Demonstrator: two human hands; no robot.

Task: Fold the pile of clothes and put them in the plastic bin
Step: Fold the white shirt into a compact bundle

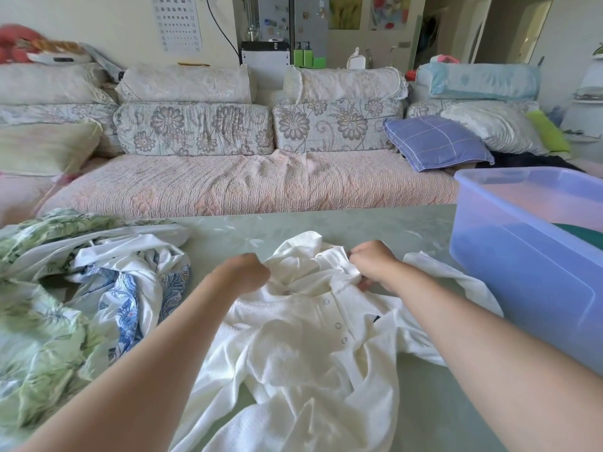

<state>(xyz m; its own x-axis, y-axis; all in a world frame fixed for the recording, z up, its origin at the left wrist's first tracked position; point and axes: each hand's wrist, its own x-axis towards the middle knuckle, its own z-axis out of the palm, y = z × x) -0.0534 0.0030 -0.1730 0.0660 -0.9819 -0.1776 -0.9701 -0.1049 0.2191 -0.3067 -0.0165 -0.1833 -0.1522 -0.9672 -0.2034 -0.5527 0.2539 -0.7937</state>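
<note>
White waffle-knit buttoned shirt (303,337) lies button-side up and rumpled, directly before the person. Left hand (243,272) and right hand (372,265) are both curled, each pinching fabric beside the collar, apparently to draw the shoulders square before folding. Pale green tabletop (228,230) bears it. At 9 o'clock from the shirt waits the unfolded pile of green leaf-print and blue-patterned clothes (81,288). At 3 o'clock stands the translucent blue plastic bin (522,288), close for stowing; a dark green item (584,234) lies inside.
</note>
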